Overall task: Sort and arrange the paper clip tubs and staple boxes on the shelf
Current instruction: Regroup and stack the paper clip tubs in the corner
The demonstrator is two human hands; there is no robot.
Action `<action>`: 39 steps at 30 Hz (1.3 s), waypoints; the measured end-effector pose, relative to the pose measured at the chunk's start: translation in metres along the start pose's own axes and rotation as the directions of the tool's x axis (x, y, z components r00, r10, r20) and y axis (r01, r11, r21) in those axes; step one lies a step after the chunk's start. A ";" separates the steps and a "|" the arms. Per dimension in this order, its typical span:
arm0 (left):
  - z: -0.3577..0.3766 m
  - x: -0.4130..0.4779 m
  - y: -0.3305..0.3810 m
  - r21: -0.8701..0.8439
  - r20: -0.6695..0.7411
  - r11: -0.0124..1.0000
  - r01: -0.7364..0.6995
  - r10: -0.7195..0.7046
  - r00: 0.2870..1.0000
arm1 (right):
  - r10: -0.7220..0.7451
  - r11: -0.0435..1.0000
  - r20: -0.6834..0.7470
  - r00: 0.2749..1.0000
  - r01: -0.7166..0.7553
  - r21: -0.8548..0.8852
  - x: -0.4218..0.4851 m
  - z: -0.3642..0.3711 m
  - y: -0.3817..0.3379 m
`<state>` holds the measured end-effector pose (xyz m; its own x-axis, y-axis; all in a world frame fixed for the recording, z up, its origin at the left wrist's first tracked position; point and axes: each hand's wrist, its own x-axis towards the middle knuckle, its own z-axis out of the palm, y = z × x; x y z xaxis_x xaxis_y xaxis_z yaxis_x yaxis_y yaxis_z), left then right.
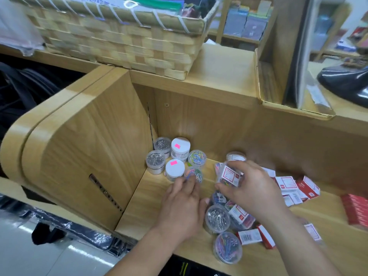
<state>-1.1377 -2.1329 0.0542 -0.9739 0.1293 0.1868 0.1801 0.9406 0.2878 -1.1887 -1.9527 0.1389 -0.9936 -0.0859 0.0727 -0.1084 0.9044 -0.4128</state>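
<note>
Several round clear paper clip tubs (175,156) stand grouped in the back left corner of the wooden shelf (143,212); two have white lids with pink stickers. My left hand (183,204) touches a tub of coloured clips (194,174) at the front of that group with its fingertips. My right hand (251,186) grips another labelled tub of coloured clips (229,176), tilted, just above the shelf. More tubs (218,218) lie jumbled below my hands, one with silver clips. Red and white staple boxes (294,188) lie scattered to the right.
A woven basket (123,44) sits on the ledge above the shelf. The shelf's curved wooden side panel (83,156) closes the left. A red box stack (356,212) is at the far right. Wrapped dark goods lie below the shelf's front edge.
</note>
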 end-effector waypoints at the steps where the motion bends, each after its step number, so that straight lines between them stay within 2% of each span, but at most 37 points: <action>1: 0.000 0.002 -0.003 -0.021 0.021 1.000 -0.003 0.003 1.000 | 0.003 1.000 -0.020 1.000 -0.003 -0.022 -0.002 0.002 0.001; 3: -0.002 0.006 -0.012 -0.080 0.024 0.996 -0.047 0.049 0.999 | 0.017 0.998 -0.050 0.999 -0.020 -0.057 -0.004 0.004 0.002; 6: -0.010 0.004 -0.022 -0.265 -0.064 0.958 -0.114 0.100 0.993 | 0.046 0.993 -0.079 0.996 -0.054 -0.106 -0.006 0.002 0.006; 9: -0.022 -0.024 -0.033 -0.397 -0.093 0.918 -0.010 -0.029 0.995 | 0.092 0.984 -0.134 0.987 -0.111 -0.142 -0.007 0.000 0.018; 14: -0.012 -0.060 -0.039 -0.413 0.032 0.901 0.135 -0.134 0.991 | 0.172 0.970 -0.139 0.975 -0.192 -0.149 -0.006 0.010 0.042; 17: -0.008 -0.047 -0.034 -0.496 0.068 0.825 0.270 -0.273 0.960 | 0.141 0.974 -0.179 0.974 -0.168 -0.151 -0.010 0.015 0.046; 19: -0.007 -0.034 -0.033 -0.520 0.081 0.793 0.318 -0.325 0.942 | 0.080 0.990 -0.205 0.976 -0.101 -0.096 -0.014 0.018 0.041; 22: -0.004 -0.021 -0.035 -0.549 0.036 0.784 0.290 -0.324 0.945 | -0.006 0.999 -0.169 0.986 0.015 0.049 -0.025 0.020 0.028; 25: 0.003 -0.017 -0.037 -0.557 -0.020 0.794 0.242 -0.304 0.952 | -0.050 0.990 -0.137 0.989 0.066 0.121 -0.035 0.025 0.022; 30: 0.009 -0.020 -0.037 -0.565 -0.058 0.798 0.210 -0.293 0.954 | -0.072 0.986 -0.053 0.996 0.079 0.149 -0.042 0.028 0.028; 35: 0.006 -0.022 -0.033 -0.553 -0.106 0.819 0.154 -0.252 0.962 | -0.083 0.981 -0.067 0.994 0.093 0.168 -0.046 0.028 0.023; 39: -0.016 -0.019 -0.025 -0.564 -0.197 0.819 0.111 -0.263 0.944 | -0.097 0.981 -0.070 0.993 0.107 0.161 -0.034 0.023 0.015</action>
<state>-1.1220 -2.1644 0.0588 -0.9399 -0.1873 0.2855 0.1177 0.6072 0.7858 -1.1577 -1.9456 0.1093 -0.9739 -0.1437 0.1757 -0.2177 0.8109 -0.5432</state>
